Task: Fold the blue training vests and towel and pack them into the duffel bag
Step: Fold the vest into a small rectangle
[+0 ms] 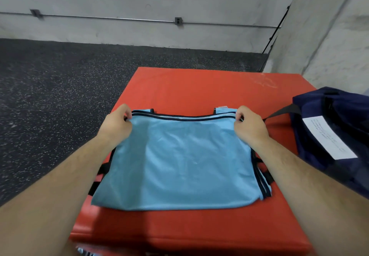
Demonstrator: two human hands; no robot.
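My left hand [116, 123] & right hand [249, 124] each pinch a far corner of the blue vest [177, 162], which lies flat btwn them on the red mat [199, 88].

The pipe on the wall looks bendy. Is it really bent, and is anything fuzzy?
Head view: the pipe probably only looks bowed, since the wide-angle lens curves straight lines near the edges. Head view: the blue vests in the middle look sharp under soft, even light; the red mat smears into blur along its near edge.
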